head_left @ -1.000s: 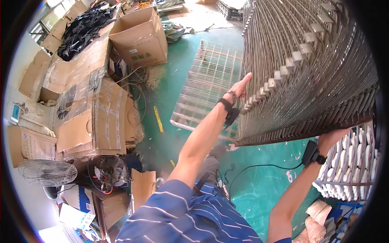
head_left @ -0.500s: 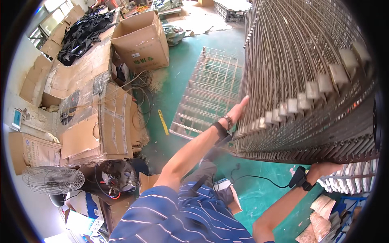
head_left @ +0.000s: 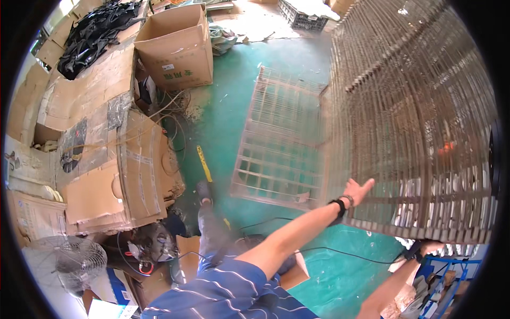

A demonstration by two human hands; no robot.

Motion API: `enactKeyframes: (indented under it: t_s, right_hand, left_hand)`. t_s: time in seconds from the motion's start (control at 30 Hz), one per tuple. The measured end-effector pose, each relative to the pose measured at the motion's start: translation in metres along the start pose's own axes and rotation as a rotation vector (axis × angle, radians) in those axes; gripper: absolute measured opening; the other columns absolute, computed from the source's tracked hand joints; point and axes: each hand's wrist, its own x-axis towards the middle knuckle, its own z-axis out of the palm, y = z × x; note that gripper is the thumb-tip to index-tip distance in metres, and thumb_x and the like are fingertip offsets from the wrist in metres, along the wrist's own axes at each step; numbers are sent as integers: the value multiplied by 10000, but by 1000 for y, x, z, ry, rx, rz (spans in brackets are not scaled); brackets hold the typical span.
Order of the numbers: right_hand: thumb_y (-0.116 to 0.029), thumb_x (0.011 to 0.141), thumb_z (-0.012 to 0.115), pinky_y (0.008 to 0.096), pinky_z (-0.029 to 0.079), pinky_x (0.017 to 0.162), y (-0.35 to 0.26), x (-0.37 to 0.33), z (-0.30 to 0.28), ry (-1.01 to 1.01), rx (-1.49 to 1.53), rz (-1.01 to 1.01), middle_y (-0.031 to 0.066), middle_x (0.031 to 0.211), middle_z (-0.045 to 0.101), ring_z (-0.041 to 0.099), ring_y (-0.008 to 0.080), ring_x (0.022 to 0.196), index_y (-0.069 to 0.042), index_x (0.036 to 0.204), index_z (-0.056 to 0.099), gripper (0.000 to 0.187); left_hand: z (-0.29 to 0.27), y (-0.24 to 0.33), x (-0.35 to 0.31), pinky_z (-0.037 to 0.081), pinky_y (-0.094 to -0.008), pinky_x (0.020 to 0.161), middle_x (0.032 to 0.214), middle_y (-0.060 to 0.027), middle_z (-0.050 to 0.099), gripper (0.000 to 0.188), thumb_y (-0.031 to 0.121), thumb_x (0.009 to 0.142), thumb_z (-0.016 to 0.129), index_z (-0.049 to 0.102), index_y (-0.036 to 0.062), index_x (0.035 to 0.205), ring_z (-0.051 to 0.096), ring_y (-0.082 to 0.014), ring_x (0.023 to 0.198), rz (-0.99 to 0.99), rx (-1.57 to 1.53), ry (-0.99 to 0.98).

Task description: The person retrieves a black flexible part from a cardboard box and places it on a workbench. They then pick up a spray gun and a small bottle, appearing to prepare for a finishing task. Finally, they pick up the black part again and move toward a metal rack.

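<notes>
A tall brown wire rack (head_left: 388,106) with rows of close-set rods fills the right side, smeared by motion. My left hand (head_left: 357,192), with a dark band and a bracelet at the wrist, lies against the rack's lower left part, its thumb and fingers stretched out. At the rack's lower right edge is my right hand (head_left: 429,247), wearing a dark strap. It appears closed on that edge, its fingertips hard to make out. Left of the rack, a flat wire grid frame (head_left: 249,143) lies low over the green floor.
An open cardboard box (head_left: 183,58) stands at the far left, beside a cardboard-covered bench (head_left: 101,101) heaped with black pieces (head_left: 98,37). A fan (head_left: 69,260) is at the lower left. A black cable (head_left: 350,255) crosses the floor; a blue metal frame (head_left: 451,266) stands at lower right.
The rack has swung so that its face of rods shows instead of its blocky edge. My left hand has moved right and nearer; my right hand has dropped slightly. One leg has stepped left.
</notes>
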Motion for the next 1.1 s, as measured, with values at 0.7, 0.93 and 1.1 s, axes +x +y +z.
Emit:
enactKeyframes:
  t_s: [0.7,0.93,1.1]
  right_hand:
    - [-445,942,462,433,437,834,360,-715,316,-1862,-1155,771,149,1160,580,550,273,969,-32,1248,568,525]
    - [-360,939,515,404,487,714,427,-748,489,-2131,-1244,555,154,1030,629,593,251,826,-21,1168,609,420]
    - [-300,937,553,384,522,628,472,-819,599,-2316,-1222,423,157,938,664,624,236,725,-14,1110,639,346]
  left_hand:
    - [-812,-238,-175,516,-479,946,1117,-231,688,485,405,827,613,689,35,1131,644,-390,1088,-297,375,834]
    - [-897,-291,-360,497,-434,983,1202,-169,682,480,427,861,632,669,101,1212,636,-350,1127,-269,-73,1571]
    - [-838,-355,-415,526,-438,926,1069,-139,731,435,445,863,619,704,162,1181,676,-333,1043,-556,-175,1815]
